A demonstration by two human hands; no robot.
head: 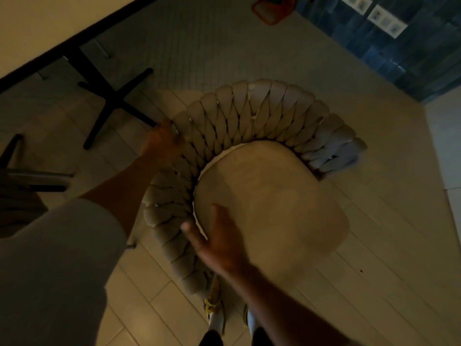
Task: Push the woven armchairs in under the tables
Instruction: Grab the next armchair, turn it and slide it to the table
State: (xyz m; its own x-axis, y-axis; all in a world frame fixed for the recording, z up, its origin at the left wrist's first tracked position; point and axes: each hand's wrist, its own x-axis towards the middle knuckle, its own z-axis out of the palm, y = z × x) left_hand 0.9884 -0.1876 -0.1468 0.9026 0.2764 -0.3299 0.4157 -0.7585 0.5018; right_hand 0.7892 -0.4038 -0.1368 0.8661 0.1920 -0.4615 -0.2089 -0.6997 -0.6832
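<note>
One woven armchair [249, 151] in view, standing on the tiled floor [374, 245], well clear of the worktop [45, 28] at upper left; seat cushion [272, 208] fully exposed, none of it under the worktop edge. The chair's open front faces lower right, its curved braided back toward the top of the view, so it is not lined up with the worktop. The dark cross-shaped pedestal base [112, 101] sits between chair and worktop, near the chair's left arm. Left hand [162, 143] is on the outer rim of the woven back, fingers curled over the braid in what looks like a grip; motion blur hides the fingertips. Right hand [219, 243] rests at the near edge of the seat where it meets the weave, fingers [192, 231] spread and flat, not closed around anything. Judgement: this chair is in hand but not pushed in; it needs turning to face the worktop, then sliding in past the pedestal legs. Part of a second chair's legs [37, 176] shows at left; whether it is tucked in I cannot tell. Other chairs are not in view.
</note>
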